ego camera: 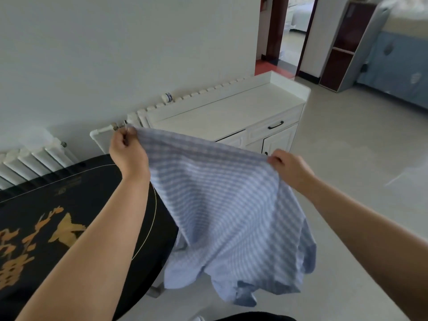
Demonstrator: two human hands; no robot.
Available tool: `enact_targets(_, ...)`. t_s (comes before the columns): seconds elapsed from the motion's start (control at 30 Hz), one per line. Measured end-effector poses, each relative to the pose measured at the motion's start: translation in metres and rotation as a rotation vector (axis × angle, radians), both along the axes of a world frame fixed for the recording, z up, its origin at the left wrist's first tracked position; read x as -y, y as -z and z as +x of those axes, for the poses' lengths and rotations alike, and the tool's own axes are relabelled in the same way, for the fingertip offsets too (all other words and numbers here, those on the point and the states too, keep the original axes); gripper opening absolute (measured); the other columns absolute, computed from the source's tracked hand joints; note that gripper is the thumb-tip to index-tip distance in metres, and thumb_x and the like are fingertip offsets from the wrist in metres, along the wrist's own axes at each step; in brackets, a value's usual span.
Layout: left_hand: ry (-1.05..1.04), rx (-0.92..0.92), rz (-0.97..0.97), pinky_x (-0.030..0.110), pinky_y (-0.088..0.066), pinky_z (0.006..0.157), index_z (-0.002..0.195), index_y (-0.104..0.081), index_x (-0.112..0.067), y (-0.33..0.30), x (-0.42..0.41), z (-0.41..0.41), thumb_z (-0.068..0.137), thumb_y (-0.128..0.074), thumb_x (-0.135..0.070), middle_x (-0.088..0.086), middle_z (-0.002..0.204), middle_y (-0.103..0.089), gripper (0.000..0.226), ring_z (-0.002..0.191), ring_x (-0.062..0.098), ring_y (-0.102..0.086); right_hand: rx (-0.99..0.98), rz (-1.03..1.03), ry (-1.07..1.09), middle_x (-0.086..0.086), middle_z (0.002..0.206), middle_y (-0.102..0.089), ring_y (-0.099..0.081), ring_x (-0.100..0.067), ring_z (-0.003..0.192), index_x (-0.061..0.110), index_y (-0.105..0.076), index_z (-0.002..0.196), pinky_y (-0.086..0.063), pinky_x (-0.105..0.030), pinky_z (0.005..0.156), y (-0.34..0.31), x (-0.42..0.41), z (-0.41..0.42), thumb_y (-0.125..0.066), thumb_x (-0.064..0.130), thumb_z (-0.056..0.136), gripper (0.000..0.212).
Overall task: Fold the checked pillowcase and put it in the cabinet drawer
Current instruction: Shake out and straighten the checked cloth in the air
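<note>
Checked pillowcase (228, 205), blue and white, hangs spread in the air between both hands, near the black table (69, 228) on the left. Farther off stands the white cabinet (231, 112), its drawer (275, 125) closed. Left hand (128, 154) and right hand (289, 167) each pinch a top corner with curled fingers.

hands: two, left hand (129, 154) and right hand (290, 169)
checked pillowcase (231, 212): one
cabinet (231, 112): one
table (69, 205): one
radiators: two
</note>
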State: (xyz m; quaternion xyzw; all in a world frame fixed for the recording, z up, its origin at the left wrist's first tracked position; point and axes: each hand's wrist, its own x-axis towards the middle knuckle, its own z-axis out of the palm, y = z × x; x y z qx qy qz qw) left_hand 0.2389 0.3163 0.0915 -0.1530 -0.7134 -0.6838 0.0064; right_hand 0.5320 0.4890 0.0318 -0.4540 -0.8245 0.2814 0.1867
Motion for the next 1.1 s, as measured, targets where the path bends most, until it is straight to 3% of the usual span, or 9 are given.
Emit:
enact_targets(0.2, -0.071, 0.102, 0.041, 0.019, -0.038, 0.063, 0.083, -0.053, -0.015, 0.011, 0.010, 0.002, 0.100, -0.045, -0.029, -0.008, 0.071, -0.048, 0.023, 0.064, 0.004, -0.041, 0.026, 0.407, 0.002, 0.009, 0.080, -0.056, -0.053, -0.021, 0.068, 0.013, -0.055, 0.088, -0.043, -0.032, 0.059, -0.080, -0.032, -0.021, -0.042, 0.038, 0.099, 0.030)
enact_targets(0.3, -0.051, -0.045, 0.029, 0.013, -0.036, 0.057, 0.078, -0.045, -0.016, -0.018, 0.007, 0.009, 0.101, -0.040, -0.018, -0.010, 0.072, -0.039, 0.024, 0.062, 0.001, -0.036, 0.114, 0.346, -0.012, 0.018, 0.073, -0.050, -0.051, -0.017, 0.059, 0.015, -0.050, 0.087, -0.035, -0.026, 0.051, -0.078, -0.039, -0.017, -0.036, 0.040, 0.100, 0.032)
enact_targets(0.37, -0.026, -0.157, 0.009, 0.010, -0.036, 0.059, 0.078, -0.043, -0.015, -0.032, 0.005, 0.017, 0.101, -0.038, -0.013, -0.010, 0.073, -0.033, 0.023, 0.061, 0.001, -0.033, 0.106, 0.309, 0.006, 0.012, 0.066, -0.052, -0.053, -0.019, 0.059, 0.021, -0.047, 0.079, -0.033, -0.026, 0.050, -0.071, -0.041, -0.010, -0.037, 0.045, 0.099, 0.033)
enact_targets(0.47, 0.043, -0.264, -0.006, 0.018, -0.035, 0.064, 0.078, -0.039, -0.018, -0.031, 0.004, 0.018, 0.101, -0.038, -0.019, -0.004, 0.076, -0.039, 0.023, 0.067, 0.010, -0.036, -0.016, 0.268, 0.079, 0.002, 0.066, -0.056, -0.055, -0.021, 0.062, 0.019, -0.052, 0.077, -0.040, -0.030, 0.055, -0.064, -0.039, 0.001, -0.046, 0.047, 0.095, 0.034)
enact_targets(0.67, 0.215, -0.097, -0.136, 0.015, -0.040, 0.055, 0.092, -0.047, -0.011, -0.021, -0.007, 0.009, 0.102, -0.041, -0.026, -0.002, 0.075, -0.047, 0.019, 0.065, 0.009, -0.042, -0.109, 0.444, 0.198, 0.011, 0.074, -0.060, -0.055, -0.022, 0.067, 0.014, -0.064, 0.087, -0.040, -0.032, 0.056, -0.091, -0.034, 0.013, -0.052, 0.037, 0.095, 0.028)
enact_targets(0.73, 0.239, -0.001, -0.153, 0.022, -0.043, 0.060, 0.089, -0.050, -0.011, -0.016, -0.010, 0.002, 0.101, -0.044, -0.027, -0.002, 0.073, -0.048, 0.021, 0.064, 0.009, -0.045, -0.180, 0.532, 0.240, 0.014, 0.075, -0.056, -0.052, -0.018, 0.065, 0.010, -0.065, 0.087, -0.035, -0.029, 0.057, -0.111, -0.028, 0.010, -0.053, 0.035, 0.095, 0.028)
enact_targets(0.9, 0.107, -0.005, 0.025, 0.021, -0.037, 0.062, 0.072, -0.041, -0.025, -0.034, -0.010, -0.018, 0.101, -0.041, -0.027, -0.005, 0.071, -0.044, 0.028, 0.063, 0.005, -0.040, -0.116, 0.425, 0.101, 0.028, 0.067, -0.055, -0.054, 0.010, 0.058, 0.016, -0.066, 0.086, -0.036, -0.021, 0.050, -0.125, -0.020, 0.003, -0.054, 0.033, 0.094, 0.022)
enact_targets(1.0, 0.132, -0.124, -0.012, 0.017, -0.037, 0.060, 0.080, -0.044, -0.022, -0.045, -0.010, -0.019, 0.101, -0.039, -0.028, -0.005, 0.075, -0.046, 0.022, 0.069, 0.008, -0.043, -0.074, 0.375, 0.080, 0.024, 0.076, -0.063, -0.052, 0.006, 0.060, 0.017, -0.061, 0.083, -0.040, -0.022, 0.052, -0.106, -0.023, 0.007, -0.053, 0.034, 0.095, 0.023)
enact_targets(1.1, 0.202, -0.146, -0.176, 0.027, -0.037, 0.072, 0.097, -0.052, -0.016, -0.042, -0.011, -0.025, 0.101, -0.043, -0.031, 0.002, 0.091, -0.056, 0.017, 0.084, 0.015, -0.050, -0.057, 0.303, 0.069, 0.014, 0.064, -0.057, -0.052, -0.011, 0.058, 0.018, -0.060, 0.080, -0.039, -0.029, 0.054, -0.091, -0.024, 0.011, -0.055, 0.036, 0.093, 0.023)
